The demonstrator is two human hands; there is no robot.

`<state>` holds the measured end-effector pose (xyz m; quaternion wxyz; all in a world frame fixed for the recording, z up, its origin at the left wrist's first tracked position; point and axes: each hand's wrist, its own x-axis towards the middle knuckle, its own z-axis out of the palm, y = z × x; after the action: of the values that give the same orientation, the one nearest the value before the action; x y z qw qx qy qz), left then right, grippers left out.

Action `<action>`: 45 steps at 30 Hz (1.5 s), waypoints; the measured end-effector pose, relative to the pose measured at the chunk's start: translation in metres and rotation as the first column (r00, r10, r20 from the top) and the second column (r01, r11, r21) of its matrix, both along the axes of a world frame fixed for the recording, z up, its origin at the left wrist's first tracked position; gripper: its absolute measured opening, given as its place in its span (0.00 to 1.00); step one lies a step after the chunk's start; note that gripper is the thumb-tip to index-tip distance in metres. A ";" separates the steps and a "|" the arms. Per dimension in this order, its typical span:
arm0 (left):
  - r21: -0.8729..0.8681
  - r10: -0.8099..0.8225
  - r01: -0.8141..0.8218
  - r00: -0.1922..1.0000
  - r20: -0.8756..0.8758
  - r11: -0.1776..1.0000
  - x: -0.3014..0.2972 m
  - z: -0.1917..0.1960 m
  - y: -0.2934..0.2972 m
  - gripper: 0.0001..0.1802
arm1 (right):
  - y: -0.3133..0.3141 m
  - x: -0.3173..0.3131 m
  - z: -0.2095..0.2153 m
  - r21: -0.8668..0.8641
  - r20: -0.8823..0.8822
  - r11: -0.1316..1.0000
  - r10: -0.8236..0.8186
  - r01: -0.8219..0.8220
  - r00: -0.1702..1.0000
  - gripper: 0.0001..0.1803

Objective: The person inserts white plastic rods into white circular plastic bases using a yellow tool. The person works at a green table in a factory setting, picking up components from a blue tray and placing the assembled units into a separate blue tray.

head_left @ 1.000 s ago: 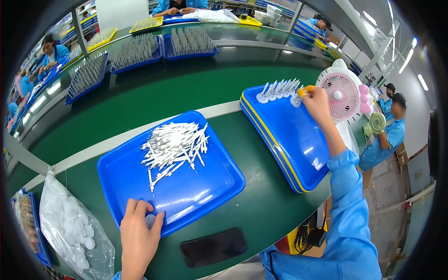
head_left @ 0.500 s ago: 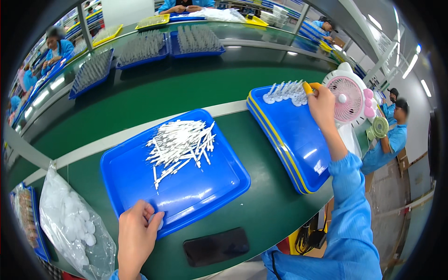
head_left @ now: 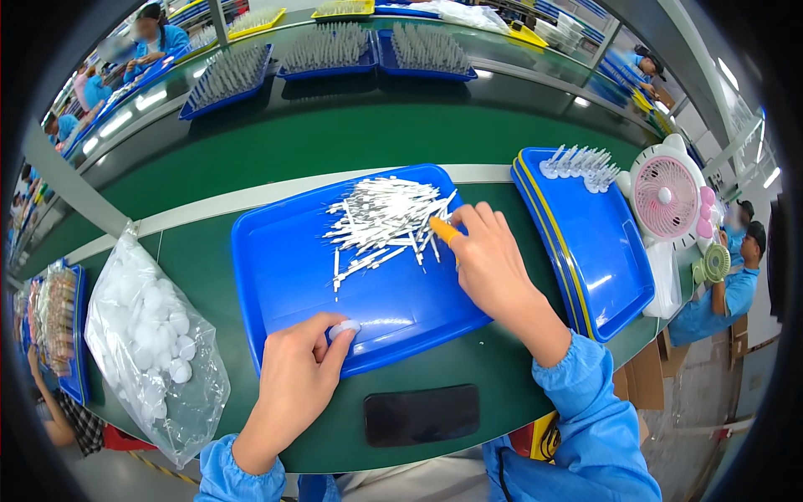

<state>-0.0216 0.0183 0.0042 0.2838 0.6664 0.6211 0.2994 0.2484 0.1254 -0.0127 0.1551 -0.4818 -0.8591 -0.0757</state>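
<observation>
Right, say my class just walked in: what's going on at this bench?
A person's left hand holds a small whitish disc at the near edge of a blue tray. The right hand, with a yellow-covered finger, is beside the pile of white sticks in that tray; whether it grips one is unclear. At the far end of the stacked trays to the right, thin pieces stand upright on round bases.

We see white sticks point(head_left: 386, 209) in a blue tray point(head_left: 286, 272), a whitish disc point(head_left: 346, 327), and an orange-yellow finger cover point(head_left: 444, 230). Our sleeves point(head_left: 598, 427) are light blue, our tabletop point(head_left: 506, 361) green, the large fan point(head_left: 663, 194) pink and white, the checked garment point(head_left: 87, 428) black and white.
</observation>
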 end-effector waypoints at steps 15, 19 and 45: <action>-0.119 0.096 -0.057 0.934 0.344 0.991 -0.008 -0.005 0.002 0.09 | -0.053 -0.021 0.009 -0.255 -0.339 0.942 0.125 -0.219 0.932 0.13; -0.154 0.126 -0.054 0.852 0.508 0.987 0.002 -0.003 0.000 0.11 | -0.076 -0.035 0.031 -0.408 -0.587 0.857 0.017 -0.313 0.810 0.16; 0.152 -0.056 0.024 0.977 0.207 0.988 0.019 -0.009 -0.007 0.09 | -0.086 -0.046 0.010 -0.369 -0.655 0.819 0.106 -0.439 0.748 0.23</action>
<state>-0.0021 0.0111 -0.0044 0.3037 0.6625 0.5500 0.4079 0.2020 0.0392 -0.0031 0.3011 -0.3669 -0.8147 0.3331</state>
